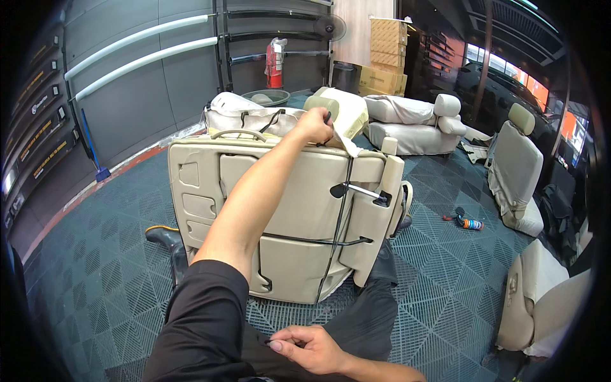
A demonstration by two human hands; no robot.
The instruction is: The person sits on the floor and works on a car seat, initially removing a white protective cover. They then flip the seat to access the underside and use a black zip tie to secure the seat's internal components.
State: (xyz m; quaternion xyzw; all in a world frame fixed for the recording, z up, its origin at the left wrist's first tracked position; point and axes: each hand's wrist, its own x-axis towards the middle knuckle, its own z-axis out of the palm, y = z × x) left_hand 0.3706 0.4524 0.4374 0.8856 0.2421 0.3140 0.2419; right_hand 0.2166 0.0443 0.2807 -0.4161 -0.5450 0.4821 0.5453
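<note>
Cover half off, you're mid-pull.
Your left hand clenches the cream fabric cover at the beige plastic-backed car seat's top edge; right hand rests loosely curled on your lap.

At twelve o'clock a red fire extinguisher stands against the grey wall, with a stack of cardboard boxes just to its right. A blue broom leans at nine o'clock. Two long white tubes run along the wall at eleven. A beige seat sits at three o'clock, another beige seat at four, and a small can lies on the grid floor between.
</note>
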